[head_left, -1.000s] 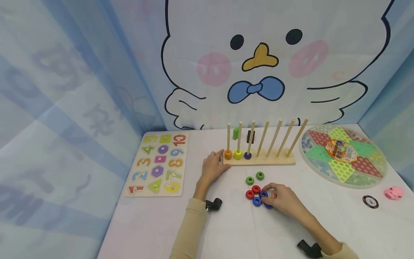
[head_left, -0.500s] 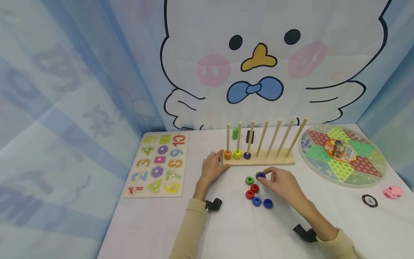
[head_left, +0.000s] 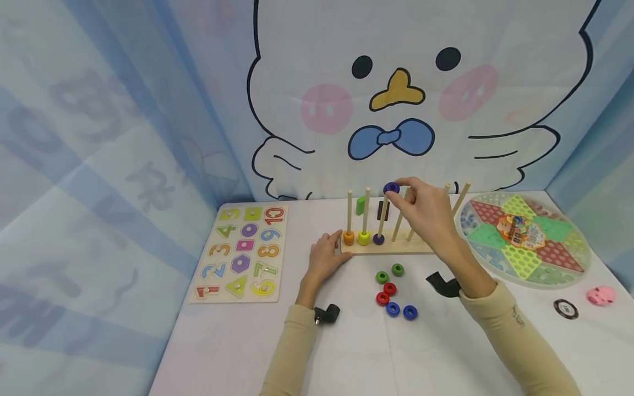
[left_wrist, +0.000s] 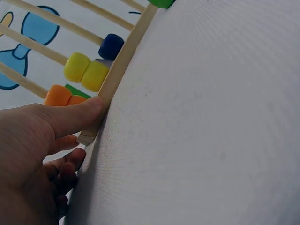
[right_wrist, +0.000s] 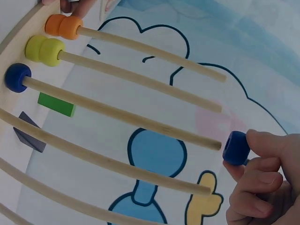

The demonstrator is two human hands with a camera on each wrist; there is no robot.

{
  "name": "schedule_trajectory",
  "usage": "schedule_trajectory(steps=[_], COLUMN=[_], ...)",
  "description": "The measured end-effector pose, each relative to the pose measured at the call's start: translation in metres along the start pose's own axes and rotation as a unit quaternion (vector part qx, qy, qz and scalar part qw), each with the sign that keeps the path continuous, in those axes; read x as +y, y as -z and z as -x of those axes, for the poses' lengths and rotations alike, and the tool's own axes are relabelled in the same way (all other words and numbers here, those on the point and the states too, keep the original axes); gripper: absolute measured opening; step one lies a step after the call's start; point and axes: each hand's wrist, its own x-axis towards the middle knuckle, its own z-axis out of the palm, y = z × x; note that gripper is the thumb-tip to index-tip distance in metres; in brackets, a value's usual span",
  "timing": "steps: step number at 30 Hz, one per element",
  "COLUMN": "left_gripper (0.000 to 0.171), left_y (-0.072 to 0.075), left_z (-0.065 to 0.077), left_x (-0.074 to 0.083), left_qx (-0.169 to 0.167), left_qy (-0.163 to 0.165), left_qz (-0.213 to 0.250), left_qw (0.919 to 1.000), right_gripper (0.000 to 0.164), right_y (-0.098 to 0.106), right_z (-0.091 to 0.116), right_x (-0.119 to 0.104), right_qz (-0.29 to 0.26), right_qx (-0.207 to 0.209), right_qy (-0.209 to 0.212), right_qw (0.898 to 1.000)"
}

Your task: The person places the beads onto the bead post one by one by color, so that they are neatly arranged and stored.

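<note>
Between thumb and fingertips, my right hand [head_left: 428,217] pinches a dark blue bead [right_wrist: 236,147] at the top of the third peg [right_wrist: 140,119]. In the right wrist view the bead's hole faces the peg tip, just off it. My left hand [head_left: 324,258] grips the left end of the wooden peg stand's base [left_wrist: 123,75], thumb along the front edge. Orange beads [right_wrist: 63,26] sit on the first peg, yellow beads [right_wrist: 44,50] on the second, and one blue bead [right_wrist: 18,78] at the bottom of the third. My right hand hides parts of the pegs farther right.
Loose green [head_left: 397,269], red [head_left: 382,298] and blue beads [head_left: 410,312] lie before the stand. A number puzzle board [head_left: 282,247] is at left, a round game board [head_left: 477,258] at right. Green [head_left: 360,205] and dark blocks [head_left: 380,210] stand behind the pegs; a pink pig [head_left: 601,295] lies far right.
My right hand has picked a blue bead from the loose group and carried it forward and up to the third peg's tip. My left hand has stayed on the stand's end.
</note>
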Motion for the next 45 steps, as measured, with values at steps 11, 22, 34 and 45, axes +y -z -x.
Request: schedule_trajectory(steps=[11, 22, 34, 45], left_gripper=[0.069, 0.069, 0.07, 0.07], left_y=[-0.001, 0.002, 0.002, 0.002], left_z=[-0.001, 0.0, -0.001, 0.0], left_x=[0.0, 0.003, 0.002, 0.003], left_qx=[0.008, 0.002, 0.0, -0.004], left_qy=[-0.01, -0.001, -0.004, 0.004], left_qz=[0.004, -0.001, -0.009, 0.005], left_qw=[0.9999, 1.0, 1.0, 1.0], right_gripper=[0.039, 0.029, 0.038, 0.036], right_y=[-0.011, -0.025, -0.063, -0.067], right_z=[-0.009, 0.05, 0.105, 0.109], right_x=[0.004, 0.036, 0.086, 0.092], right_qz=[-0.006, -0.078, -0.045, -0.034], right_qx=[-0.024, -0.018, -0.214, -0.214], right_qy=[-0.04, -0.072, -0.164, -0.14], right_qw=[0.999, 0.994, 0.962, 0.966])
